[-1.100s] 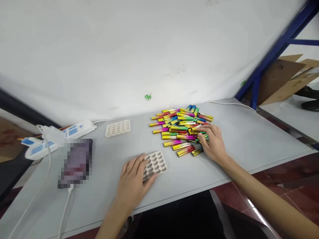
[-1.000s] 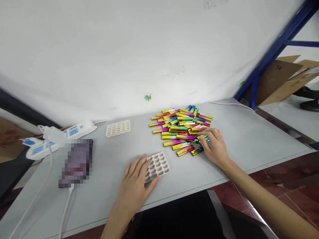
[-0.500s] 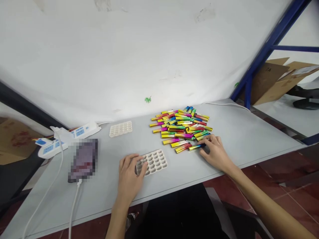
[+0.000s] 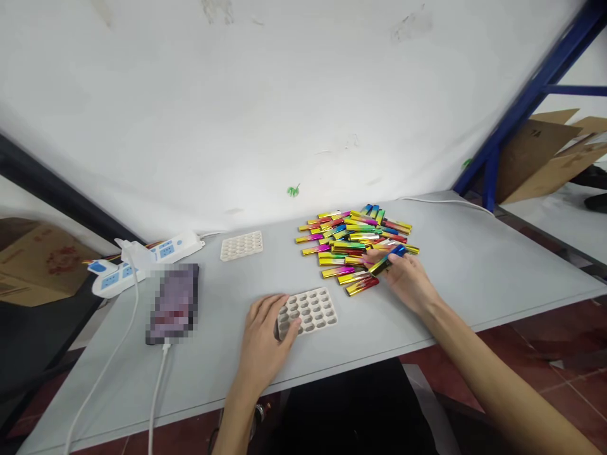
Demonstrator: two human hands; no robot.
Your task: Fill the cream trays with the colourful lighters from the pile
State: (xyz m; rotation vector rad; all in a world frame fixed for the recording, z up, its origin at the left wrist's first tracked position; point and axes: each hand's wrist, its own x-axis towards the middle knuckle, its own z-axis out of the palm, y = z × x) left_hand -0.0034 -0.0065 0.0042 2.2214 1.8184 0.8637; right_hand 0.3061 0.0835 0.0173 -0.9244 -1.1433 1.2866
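My left hand [image 4: 265, 338] grips the left end of a white tray [image 4: 320, 309] with rows of oval holes, fingers at its back-left corner and thumb near its front edge. The holes that show hold nothing. Between the fingers and thumb of my right hand [image 4: 408, 281] is a shiny blue-and-gold lighter [image 4: 387, 259], tilted and raised over the near right side of a heap. That heap of lighters [image 4: 351, 245] lies loosely, in gold mixed with red, green, blue and purple. A red-and-gold lighter [image 4: 361, 286] lies at its front edge.
A second white holed tray [image 4: 241, 245] lies further back on the grey table [image 4: 218, 373]. At the left are a power strip [image 4: 177, 246] and a blurred-out phone [image 4: 175, 303] on a white cable [image 4: 159, 395]. A blue metal frame [image 4: 493, 164] and a cardboard box [image 4: 540, 151] stand right.
My right hand has picked the blue-and-gold lighter off the table at the heap's near edge and turned it upward. My left hand stays on the tray. The whole view has shifted slightly.
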